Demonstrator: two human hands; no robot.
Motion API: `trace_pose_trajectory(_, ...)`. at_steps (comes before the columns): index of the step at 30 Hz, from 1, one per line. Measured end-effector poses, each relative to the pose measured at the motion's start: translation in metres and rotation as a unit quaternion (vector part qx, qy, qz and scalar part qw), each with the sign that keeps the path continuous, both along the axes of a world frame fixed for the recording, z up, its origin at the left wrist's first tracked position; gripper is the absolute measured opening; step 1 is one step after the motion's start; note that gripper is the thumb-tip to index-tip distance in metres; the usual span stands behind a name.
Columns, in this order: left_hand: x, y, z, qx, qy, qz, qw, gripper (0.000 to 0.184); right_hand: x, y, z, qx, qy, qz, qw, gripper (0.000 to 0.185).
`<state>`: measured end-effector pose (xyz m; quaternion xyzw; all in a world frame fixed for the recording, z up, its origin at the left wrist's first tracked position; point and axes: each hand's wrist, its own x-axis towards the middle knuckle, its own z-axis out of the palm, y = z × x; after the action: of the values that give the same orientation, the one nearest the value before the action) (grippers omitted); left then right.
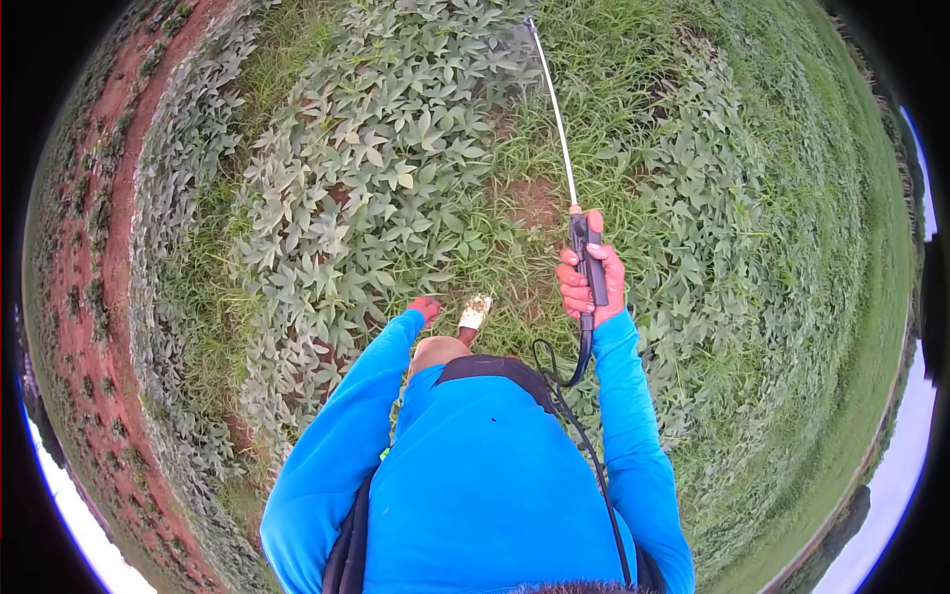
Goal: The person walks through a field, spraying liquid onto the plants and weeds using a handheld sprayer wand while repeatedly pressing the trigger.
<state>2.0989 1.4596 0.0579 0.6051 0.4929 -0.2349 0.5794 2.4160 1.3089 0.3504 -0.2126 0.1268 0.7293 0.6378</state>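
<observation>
In the head view my right hand (600, 281) is wrapped around the black grip of a sprayer wand (582, 234). Its thin white lance (556, 116) points forward, and a faint mist (510, 61) hangs near the nozzle (529, 22) at the far end. From the bottom of the grip a black hose (582, 364) curves back toward my waist. My left hand (427, 309) is low at my left side, close to the leaves and apart from the wand; its fingers are too small and foreshortened to make out.
Broad-leaved crop plants (381, 168) grow in rows, with tall grass (614, 109) between them. A bare soil patch (532, 201) lies ahead. One foot in a pale shoe (476, 311) steps in the grass. Reddish soil (114, 257) with small plants runs along the left.
</observation>
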Motion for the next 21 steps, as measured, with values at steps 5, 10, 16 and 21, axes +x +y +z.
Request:
trace_pose_trajectory(5, 0.007, 0.003, -0.011, -0.07, -0.032, 0.026, 0.997, 0.025, -0.016, -0.059, 0.031, -0.01, 0.084, -0.012, 0.996, 0.033)
trace_pose_trajectory(10, 0.027, 0.002, -0.04, -0.101, -0.053, 0.07, 0.991, 0.024, -0.035, -0.12, 0.063, -0.07, 0.122, -0.044, 0.989, 0.032)
trace_pose_trajectory(16, 0.048, 0.008, -0.05, -0.115, -0.06, 0.071, 0.989, 0.028, -0.035, -0.137, 0.075, -0.076, 0.107, -0.167, 0.977, 0.032)
trace_pose_trajectory(21, 0.062, 0.015, -0.051, -0.117, -0.036, 0.05, 0.991, 0.026, 0.006, -0.108, 0.075, -0.081, 0.019, -0.255, 0.963, 0.034)
